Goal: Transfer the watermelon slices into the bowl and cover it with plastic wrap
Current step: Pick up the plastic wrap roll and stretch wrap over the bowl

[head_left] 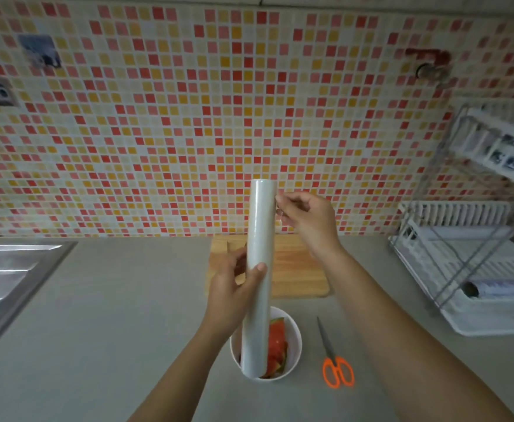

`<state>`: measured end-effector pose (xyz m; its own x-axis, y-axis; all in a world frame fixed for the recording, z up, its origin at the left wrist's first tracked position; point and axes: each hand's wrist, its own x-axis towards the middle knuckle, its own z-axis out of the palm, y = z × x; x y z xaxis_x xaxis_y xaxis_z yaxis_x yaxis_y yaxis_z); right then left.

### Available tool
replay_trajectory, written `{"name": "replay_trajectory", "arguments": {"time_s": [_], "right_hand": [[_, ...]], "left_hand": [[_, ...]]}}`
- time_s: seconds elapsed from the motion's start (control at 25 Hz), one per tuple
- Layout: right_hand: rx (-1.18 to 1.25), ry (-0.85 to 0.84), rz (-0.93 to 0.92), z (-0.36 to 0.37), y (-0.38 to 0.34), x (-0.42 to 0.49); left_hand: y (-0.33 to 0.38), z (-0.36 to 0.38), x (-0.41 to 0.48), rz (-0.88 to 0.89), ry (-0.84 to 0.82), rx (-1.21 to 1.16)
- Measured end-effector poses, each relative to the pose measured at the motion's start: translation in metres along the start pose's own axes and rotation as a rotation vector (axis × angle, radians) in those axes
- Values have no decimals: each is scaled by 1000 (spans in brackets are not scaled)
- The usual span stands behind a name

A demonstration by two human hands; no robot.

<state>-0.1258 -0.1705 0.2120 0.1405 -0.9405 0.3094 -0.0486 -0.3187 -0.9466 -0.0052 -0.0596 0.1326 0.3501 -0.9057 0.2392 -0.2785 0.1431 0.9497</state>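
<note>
**A:** What's closest?

**B:** Two forearms. The left hand (234,287) grips an upright roll of plastic wrap (260,226) round its middle. The right hand (309,222) has its fingers (286,198) pinched at the roll's upper edge, seemingly on the film's loose end.

**A:** And the fruit?

**B:** The watermelon slices (277,345) are already in the white bowl (294,345) on the surface (127,315), partly hidden by the roll. Covering is starting. The next move is probably pulling out a sheet. Scissors (336,363) lie just beside the bowl.
</note>
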Motion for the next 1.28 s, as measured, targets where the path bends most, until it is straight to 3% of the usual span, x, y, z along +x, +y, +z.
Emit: {"name": "replay_trajectory", "arguments": {"time_s": [0.16, 0.4, 0.56, 0.64, 0.88, 1.04, 1.2, 1.28], "right_hand": [[2, -56, 28, 4, -5, -4], [158, 43, 188, -9, -7, -10], [161, -232, 281, -10, -1, -32], [169, -277, 264, -9, 6, -40], [199, -69, 179, -9, 11, -48], [-56, -239, 68, -7, 19, -60], [-8, -162, 80, -15, 21, -57], [35, -206, 131, -18, 19, -61]], "left_hand": [[2, 7, -10, 37, 18, -47], [7, 2, -10, 98, 29, -60], [7, -4, -5, 87, 36, -78], [8, -6, -3, 97, 30, -62], [12, -7, 7, 104, 8, -75], [17, -7, 15, 118, 13, -95], [23, -4, 20, 137, 6, -116], [28, -2, 25, 159, 12, -134]]}}
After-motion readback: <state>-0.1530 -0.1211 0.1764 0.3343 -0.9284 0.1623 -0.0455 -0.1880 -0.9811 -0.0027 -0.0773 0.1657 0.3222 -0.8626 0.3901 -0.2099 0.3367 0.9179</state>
